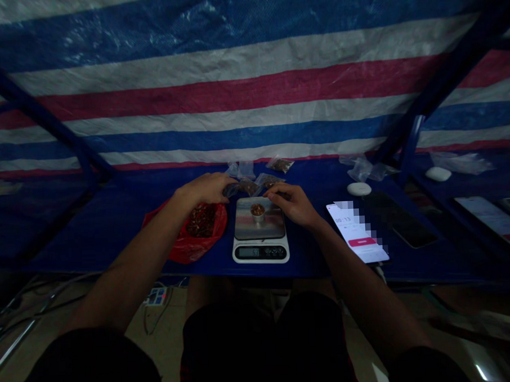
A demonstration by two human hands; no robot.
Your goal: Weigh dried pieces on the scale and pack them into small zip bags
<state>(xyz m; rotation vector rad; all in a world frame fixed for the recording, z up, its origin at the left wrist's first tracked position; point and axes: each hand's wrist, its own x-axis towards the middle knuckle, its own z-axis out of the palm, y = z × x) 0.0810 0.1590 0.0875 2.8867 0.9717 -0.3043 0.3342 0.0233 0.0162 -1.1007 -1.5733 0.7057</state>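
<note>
A white digital kitchen scale with a shiny metal plate sits before me, its display lit. On the plate stands a small metal cup filled with brown bits. My left hand reaches past the scale's far left corner, thumb and fingers closed around the edge of a small clear plastic bag with brown contents. At the plate's far right corner is my right hand, fingers bent and pinched together; what they hold, if anything, is too small to tell. Under my left wrist lies an open red plastic bag of dark reddish-brown dried pieces.
More filled clear bags lie behind the scale on the blue table. To the right are a lit phone, a dark phone, a white oval case and crumpled clear bags. A striped tarp hangs behind.
</note>
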